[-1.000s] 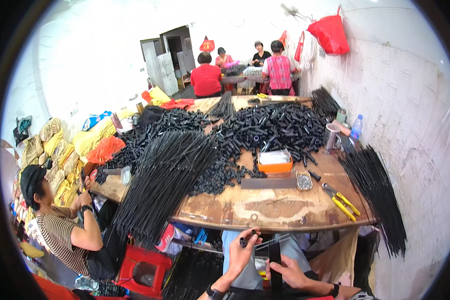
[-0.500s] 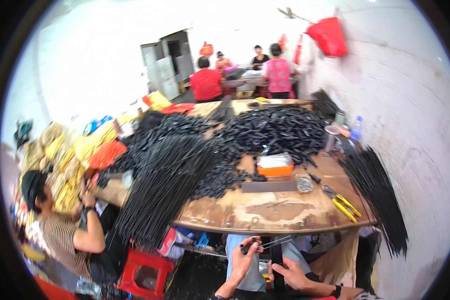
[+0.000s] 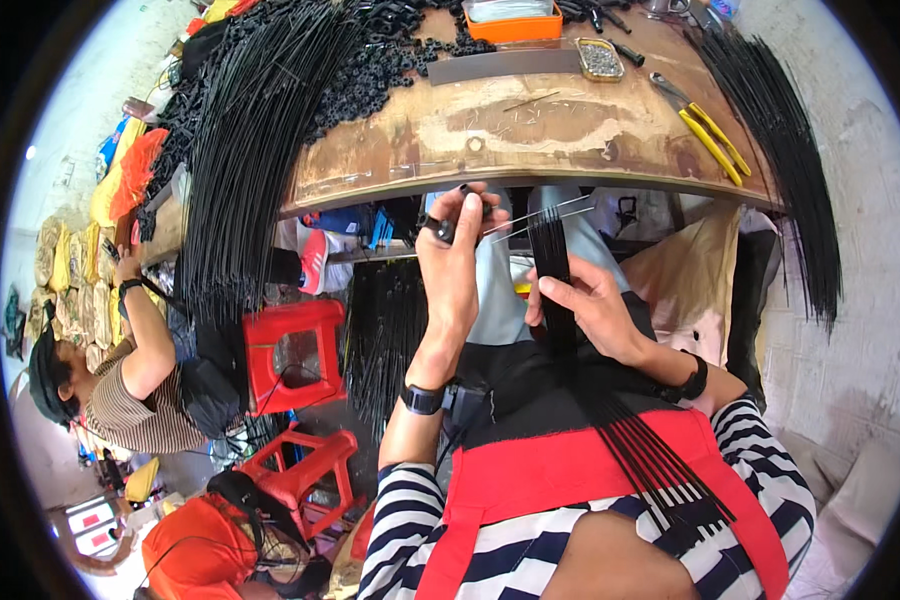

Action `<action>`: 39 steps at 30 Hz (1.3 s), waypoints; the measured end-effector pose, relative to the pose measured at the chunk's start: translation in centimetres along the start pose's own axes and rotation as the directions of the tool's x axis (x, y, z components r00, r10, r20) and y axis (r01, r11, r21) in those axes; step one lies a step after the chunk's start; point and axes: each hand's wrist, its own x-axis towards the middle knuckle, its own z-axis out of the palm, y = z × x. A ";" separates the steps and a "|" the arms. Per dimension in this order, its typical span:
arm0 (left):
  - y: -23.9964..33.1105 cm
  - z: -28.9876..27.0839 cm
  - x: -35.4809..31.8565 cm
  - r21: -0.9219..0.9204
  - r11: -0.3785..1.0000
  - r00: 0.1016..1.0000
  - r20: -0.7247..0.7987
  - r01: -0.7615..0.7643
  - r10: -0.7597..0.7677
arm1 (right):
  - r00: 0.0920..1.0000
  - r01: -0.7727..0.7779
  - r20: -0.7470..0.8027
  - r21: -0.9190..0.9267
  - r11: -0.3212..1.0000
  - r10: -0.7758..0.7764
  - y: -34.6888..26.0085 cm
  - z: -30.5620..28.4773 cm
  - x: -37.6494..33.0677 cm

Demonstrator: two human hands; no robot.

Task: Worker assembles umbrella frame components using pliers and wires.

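head view: only one view, looking steeply down at the lap.
left hand [image 3: 450, 262]: centre of frame, fist clenched around a small black fitting [image 3: 442, 230] with thin metal wires [image 3: 535, 215] sticking out of it toward the right.
right hand [image 3: 592, 310]: just right of centre, fingers closed over a bundle of black rods [image 3: 553, 270], pinning it against the lap.
bundle location: runs from below the table edge at centre down to lower right, fanning out over the red apron [image 3: 550, 470].
key relation: the bundle's long axis is near vertical in frame; the wires lie roughly horizontal and cross its upper end. Fitting sits left of and above the bundle top; right hand is the nearer one to the rods, left hand close beside.
materials: rods thin, straight, matte black, stiff-looking; wires bare, shiny, finer.
table [image 3: 530, 140]: top of frame, worn brown wood, curved edge.
on table: yellow-handled pliers [image 3: 715, 140] upper right, orange tray [image 3: 515, 22] top centre, heap of black rods [image 3: 260, 130] upper left.
other: red plastic stool [image 3: 295, 352] left of centre; another person [image 3: 120, 390] seated at lower left.
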 end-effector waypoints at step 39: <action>0.2 -1.9 -2.1 -0.296 0.920 0.966 0.110 0.255 -0.233 | 0.988 -0.132 -0.098 -0.150 0.980 0.118 -0.3 0.6 0.0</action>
